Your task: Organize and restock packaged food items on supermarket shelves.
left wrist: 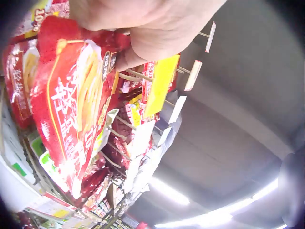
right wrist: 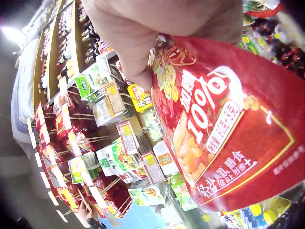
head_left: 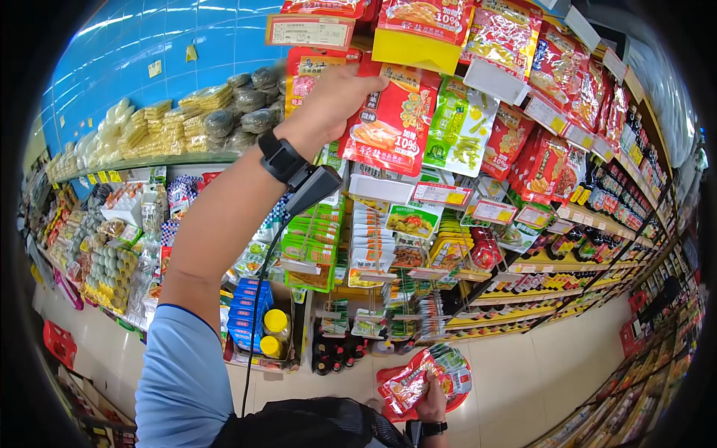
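Observation:
My left hand (head_left: pixel 337 98) reaches up to the hanging rack and pinches the top of a red food packet (head_left: pixel 396 123) between thumb and fingers. The left wrist view shows the same packet (left wrist: pixel 71 105) below the thumb, its front printed with white characters. Low down near my body, my right hand (head_left: pixel 430 402) grips another red packet (head_left: pixel 407 384). Up close in the right wrist view, this packet (right wrist: pixel 228 124) carries a large "10%" print, with the thumb pressed on its top edge. A green packet (head_left: pixel 459 127) hangs beside the left hand's packet.
More red packets (head_left: pixel 502 37) hang on hooks with price tags (head_left: pixel 442 196) sticking out. Beneath them are rows of smaller bagged foods (head_left: pixel 414 222). Blue boxes (head_left: pixel 248 310) and yellow-lidded jars (head_left: pixel 276 322) stand lower left. Shelves of bottles (head_left: pixel 624 194) run along the right.

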A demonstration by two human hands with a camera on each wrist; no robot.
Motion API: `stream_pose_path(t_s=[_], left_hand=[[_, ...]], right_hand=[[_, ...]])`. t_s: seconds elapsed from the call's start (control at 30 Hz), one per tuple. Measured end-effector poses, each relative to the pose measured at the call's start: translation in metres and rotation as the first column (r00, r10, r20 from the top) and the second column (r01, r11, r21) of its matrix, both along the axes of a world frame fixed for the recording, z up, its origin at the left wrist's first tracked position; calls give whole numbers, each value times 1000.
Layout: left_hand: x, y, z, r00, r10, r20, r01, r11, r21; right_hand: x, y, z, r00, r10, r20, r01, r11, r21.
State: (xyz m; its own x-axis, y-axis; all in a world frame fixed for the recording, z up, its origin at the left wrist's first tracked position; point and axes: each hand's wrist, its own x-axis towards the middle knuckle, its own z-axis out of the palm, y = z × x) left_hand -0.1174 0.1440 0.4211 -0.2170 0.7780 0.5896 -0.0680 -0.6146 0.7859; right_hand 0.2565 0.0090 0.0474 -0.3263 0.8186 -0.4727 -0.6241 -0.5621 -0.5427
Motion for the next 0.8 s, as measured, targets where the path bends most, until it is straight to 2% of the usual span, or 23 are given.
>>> stream_pose_path(t_s=[0.07,0.1,0.13,0.17,0.27,0.3,0.4,0.47,0.53,0.57,0.67,0.7,0.77,0.8], left_hand=[[-2,9,-2,992,98,-76,-99,995,-1],[-7,13,1,906,288,-309,-303,953,1],[-14,15,7,733,439,-519,-487,872,50],[-20,15,9,489,537,-687,-635,760,142],[-8,-18,8,105,674,-731,-724,556,408],[-9,-24,2,-15,736,-677,-700,475,533],[3,-42,-3,-29,739,-673,-607,522,599],[3,-37,-6,-138,729,-671,-509,529,679],[-1,-23,-5,-240,699,-674,-469,524,711],[-2,-19,-2,-298,645,-704,-500,523,691],[-10,-12,-3,-287,663,-692,-490,519,700],[-2,-23,-5,-233,710,-665,-479,511,714],[18,-52,-21,-33,680,-732,-439,649,622],[30,-68,-35,65,644,-762,-406,714,570]], right_hand=[[0,0,-1,1000,-3,8,3,1000,-14],[1,2,-4,1000,-8,21,9,999,-30],[2,3,-9,999,-13,34,15,999,-48],[5,5,-17,999,-25,44,27,999,-46],[13,8,-35,998,-51,35,52,998,-35],[11,8,-34,999,-52,12,53,998,-29],[11,5,-37,999,-48,2,48,999,-8],[10,7,-37,999,-44,28,44,999,-16],[10,8,-37,998,-47,44,47,999,-6],[9,10,-40,998,-51,47,51,999,-11],[5,9,-25,995,-50,89,52,998,-24],[5,12,-30,992,-60,108,62,998,-20],[-2,14,-19,989,-60,137,62,998,-10],[-1,16,-21,994,-60,95,60,998,5]])
